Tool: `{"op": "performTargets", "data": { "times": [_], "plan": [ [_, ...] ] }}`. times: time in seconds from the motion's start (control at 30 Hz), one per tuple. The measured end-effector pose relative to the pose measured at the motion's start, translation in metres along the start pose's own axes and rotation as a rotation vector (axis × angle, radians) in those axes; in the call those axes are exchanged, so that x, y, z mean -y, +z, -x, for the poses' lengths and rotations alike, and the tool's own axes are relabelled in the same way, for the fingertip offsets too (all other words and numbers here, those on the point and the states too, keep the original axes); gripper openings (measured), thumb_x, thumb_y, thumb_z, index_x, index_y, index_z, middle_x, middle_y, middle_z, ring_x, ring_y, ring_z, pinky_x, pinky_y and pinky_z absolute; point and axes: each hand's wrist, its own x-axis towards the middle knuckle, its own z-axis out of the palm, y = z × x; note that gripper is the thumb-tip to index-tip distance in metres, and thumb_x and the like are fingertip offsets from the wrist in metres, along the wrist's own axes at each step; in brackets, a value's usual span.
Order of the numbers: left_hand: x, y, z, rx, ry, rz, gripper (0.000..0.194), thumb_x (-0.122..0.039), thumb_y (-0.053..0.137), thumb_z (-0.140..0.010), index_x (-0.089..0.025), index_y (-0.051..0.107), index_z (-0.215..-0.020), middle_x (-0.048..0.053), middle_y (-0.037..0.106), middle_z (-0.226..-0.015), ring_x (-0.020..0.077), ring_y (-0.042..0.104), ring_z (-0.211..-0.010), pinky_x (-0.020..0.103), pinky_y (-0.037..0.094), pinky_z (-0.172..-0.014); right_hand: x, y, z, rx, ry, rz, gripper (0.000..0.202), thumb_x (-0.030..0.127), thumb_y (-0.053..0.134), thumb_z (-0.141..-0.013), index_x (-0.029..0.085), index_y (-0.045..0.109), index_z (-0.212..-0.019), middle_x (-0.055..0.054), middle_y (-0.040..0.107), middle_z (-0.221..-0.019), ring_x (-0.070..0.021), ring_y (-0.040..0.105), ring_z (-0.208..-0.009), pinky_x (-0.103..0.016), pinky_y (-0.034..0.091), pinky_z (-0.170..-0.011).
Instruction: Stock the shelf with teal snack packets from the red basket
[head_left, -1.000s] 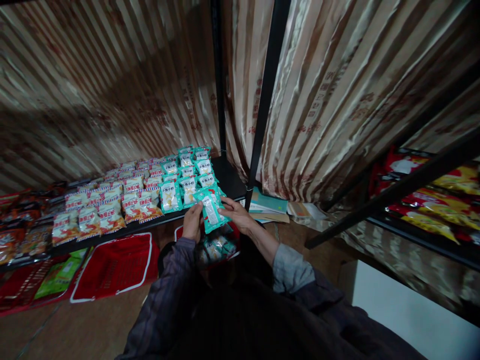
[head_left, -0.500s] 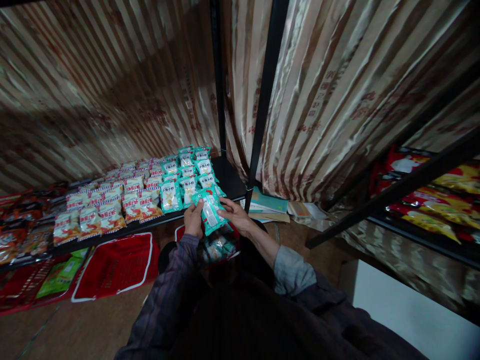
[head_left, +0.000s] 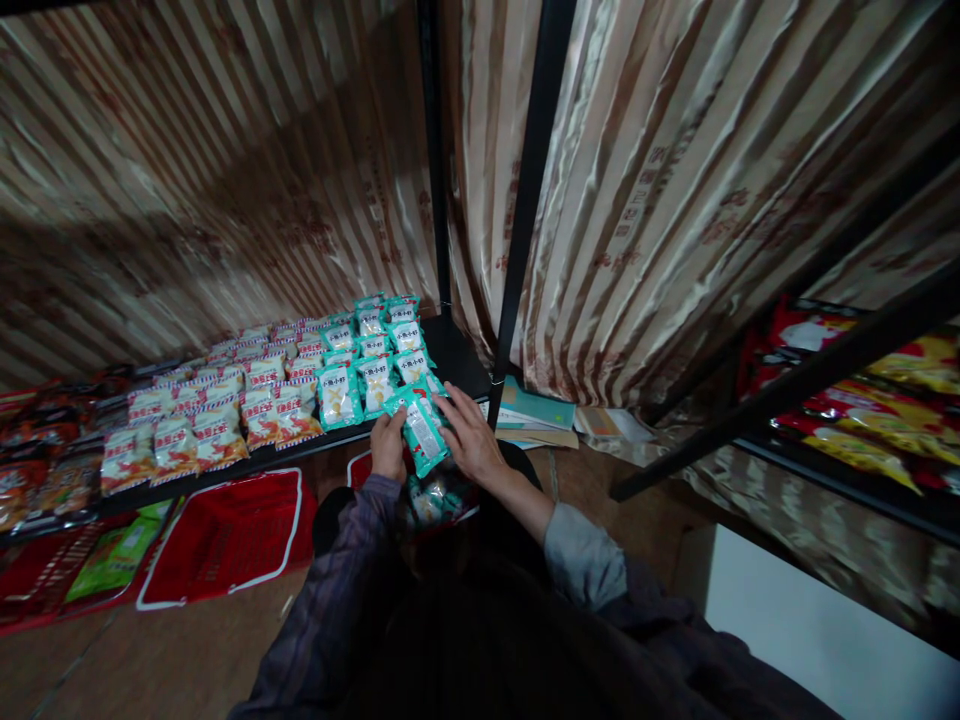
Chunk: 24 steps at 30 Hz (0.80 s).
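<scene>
A teal snack bag point(head_left: 424, 432) is held over a basket between my hands. My left hand point(head_left: 389, 445) grips its left edge with the thumb on top. Along its right side lies my right hand point(head_left: 471, 436), fingers spread and touching the bag's upper right part. Rows of teal bags point(head_left: 375, 375) stand on the black shelf point(head_left: 457, 360) just beyond, beside rows of white and orange bags point(head_left: 217, 432). Below my hands, more teal bags point(head_left: 435, 500) lie in the basket, partly hidden.
A red basket point(head_left: 229, 535) with a white handle sits on the floor at left, beside another holding a green packet point(head_left: 116, 555). Black posts point(head_left: 525, 200) rise ahead. Booklets point(head_left: 536, 405) lie right of the shelf. A white box point(head_left: 817, 610) is at lower right.
My right hand's fingers have spread and shifted slightly up the bag's right side. My left hand still holds the bag in nearly the same place.
</scene>
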Motion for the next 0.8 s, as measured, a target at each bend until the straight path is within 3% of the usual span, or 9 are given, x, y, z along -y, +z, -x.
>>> {"op": "performTargets", "data": {
  "times": [0.13, 0.3, 0.43, 0.53, 0.67, 0.8],
  "plan": [
    [-0.003, 0.004, 0.006, 0.004, 0.025, -0.025, 0.031, -0.040, 0.070, -0.058, -0.017, 0.050, -0.068, -0.003, 0.055, -0.063, 0.0104, 0.053, -0.059, 0.023, 0.041, -0.058, 0.007, -0.006, -0.001, -0.007, -0.112, 0.068, 0.048, 0.014, 0.035, -0.089, 0.027, 0.039, -0.135, -0.005, 0.032, -0.144, -0.0220, 0.024, -0.134, -0.047, 0.029, -0.107],
    [-0.006, 0.004, 0.008, -0.045, 0.061, -0.079, 0.035, -0.041, 0.069, -0.059, -0.018, 0.043, -0.062, -0.007, 0.045, -0.054, 0.0077, 0.045, -0.052, 0.021, 0.037, -0.053, 0.004, -0.004, 0.000, 0.020, -0.071, -0.015, 0.040, 0.016, 0.038, -0.088, 0.026, 0.053, -0.123, -0.009, 0.055, -0.123, -0.0228, 0.043, -0.120, -0.046, 0.038, -0.100],
    [-0.009, 0.003, 0.010, -0.099, 0.079, -0.206, 0.035, -0.043, 0.070, -0.059, -0.017, 0.047, -0.065, -0.007, 0.048, -0.055, 0.0074, 0.046, -0.053, 0.021, 0.038, -0.053, 0.001, -0.002, 0.003, 0.111, -0.067, -0.132, 0.040, 0.018, 0.038, -0.087, 0.022, 0.052, -0.125, -0.010, 0.058, -0.121, -0.0217, 0.050, -0.115, -0.043, 0.039, -0.099],
    [-0.016, 0.003, 0.017, -0.020, 0.038, -0.188, 0.034, -0.043, 0.068, -0.062, -0.016, 0.055, -0.077, 0.000, 0.060, -0.072, 0.0120, 0.056, -0.067, 0.024, 0.044, -0.061, 0.005, -0.005, 0.006, 0.126, 0.043, -0.215, 0.047, 0.030, 0.047, -0.085, 0.020, 0.044, -0.131, -0.011, 0.053, -0.128, -0.0243, 0.048, -0.118, -0.044, 0.037, -0.101],
    [-0.027, 0.005, 0.031, 0.134, 0.074, -0.144, 0.031, -0.043, 0.063, -0.067, -0.015, 0.061, -0.081, 0.004, 0.062, -0.083, 0.0152, 0.058, -0.079, 0.029, 0.049, -0.071, 0.011, -0.008, 0.008, 0.084, 0.267, -0.362, 0.067, 0.041, 0.061, -0.076, 0.020, 0.036, -0.135, -0.010, 0.052, -0.129, -0.0267, 0.049, -0.116, -0.043, 0.037, -0.099],
    [-0.034, 0.011, 0.040, 0.227, 0.088, -0.135, 0.035, -0.045, 0.063, -0.067, -0.012, 0.065, -0.080, 0.009, 0.063, -0.089, 0.0162, 0.059, -0.079, 0.032, 0.050, -0.072, 0.011, -0.003, 0.007, -0.055, 0.517, -0.615, 0.063, 0.042, 0.066, -0.071, 0.020, 0.044, -0.127, -0.007, 0.061, -0.115, -0.0235, 0.058, -0.101, -0.039, 0.045, -0.089]
  ]
}}
